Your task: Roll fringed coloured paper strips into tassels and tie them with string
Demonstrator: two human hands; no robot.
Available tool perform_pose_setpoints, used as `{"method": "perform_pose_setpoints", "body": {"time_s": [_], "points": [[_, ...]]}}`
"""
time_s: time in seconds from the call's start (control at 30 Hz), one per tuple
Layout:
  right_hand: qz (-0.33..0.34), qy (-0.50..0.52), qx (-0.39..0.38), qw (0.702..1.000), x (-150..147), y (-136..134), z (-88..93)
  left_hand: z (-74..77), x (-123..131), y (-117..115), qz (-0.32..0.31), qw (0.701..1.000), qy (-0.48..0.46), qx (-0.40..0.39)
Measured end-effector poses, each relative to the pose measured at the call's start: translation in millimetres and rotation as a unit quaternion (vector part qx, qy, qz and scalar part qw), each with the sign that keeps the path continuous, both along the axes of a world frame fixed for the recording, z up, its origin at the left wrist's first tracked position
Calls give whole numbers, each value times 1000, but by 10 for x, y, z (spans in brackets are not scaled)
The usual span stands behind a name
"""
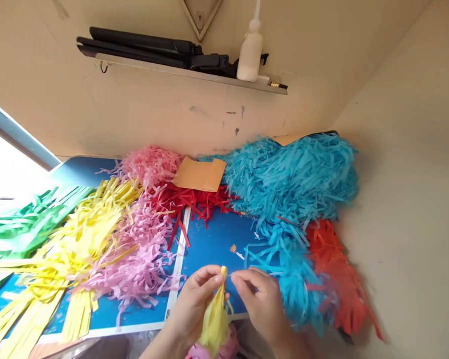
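Note:
In the head view, my left hand (196, 294) pinches a yellow tissue-paper tassel (215, 319) just below its narrow gathered top, and the strips hang down toward the lap. My right hand (260, 299) is beside it with thumb and forefinger pressed together. A thin pale thread (228, 274) runs from these fingertips to the tassel's neck; its full length is too fine to make out. Beneath the tassel lies some pink paper (230, 344), partly hidden by it. Both hands are at the front edge of the blue table (205, 254).
Piles of fringed paper lie around the table: green (30, 219), yellow (90, 229), pink (145, 249), red (205, 199), blue (292, 174) and orange-red (340, 279). A brown paper piece (200, 173) rests on top. A wall shelf (142, 65) holds a white bottle (250, 52) and black hair straightener (142, 42).

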State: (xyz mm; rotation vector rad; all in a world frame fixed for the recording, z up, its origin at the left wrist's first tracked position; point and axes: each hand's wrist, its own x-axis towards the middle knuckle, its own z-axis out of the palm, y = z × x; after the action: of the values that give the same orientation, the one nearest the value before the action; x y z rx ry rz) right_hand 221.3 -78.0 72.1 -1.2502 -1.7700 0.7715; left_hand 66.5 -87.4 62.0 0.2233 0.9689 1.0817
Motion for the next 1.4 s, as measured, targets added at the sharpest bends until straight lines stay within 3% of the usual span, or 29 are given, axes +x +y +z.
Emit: {"method": "perform_pose_setpoints", "body": {"time_s": [0.13,0.2,0.3,0.4,0.6,0.8,0.9,1.0,1.07,1.17,1.3,1.4], "points": [[51,-12,-52,997,-17,-13,-16,-7,12,-15,29,986,104,128],[52,2,-78,996,7,-31,-31,0,12,-20,49,977,136,154],[42,83,-144,985,71,-69,-41,4,1,-24,36,983,127,127],[85,160,-199,963,129,-94,-28,-3,1,-23,7,996,69,61],[25,45,-101,994,166,-93,-14,32,62,5,-11,1000,-25,-11],[23,-27,-57,998,175,-127,2,55,87,14,-32,998,-30,-49],[21,-48,-43,998,180,-133,18,47,111,-6,-38,999,-1,-19],[41,-51,-58,996,211,-142,58,22,131,-51,-12,993,92,73],[63,-49,-86,993,221,-154,77,-7,133,-91,1,972,191,136],[70,-43,-118,990,151,-168,41,-56,130,-145,-5,911,359,204],[58,-5,-67,996,76,-102,7,-68,123,-153,-31,832,491,257],[-16,111,-55,992,480,67,296,-16,50,-126,-95,800,512,300]]}}
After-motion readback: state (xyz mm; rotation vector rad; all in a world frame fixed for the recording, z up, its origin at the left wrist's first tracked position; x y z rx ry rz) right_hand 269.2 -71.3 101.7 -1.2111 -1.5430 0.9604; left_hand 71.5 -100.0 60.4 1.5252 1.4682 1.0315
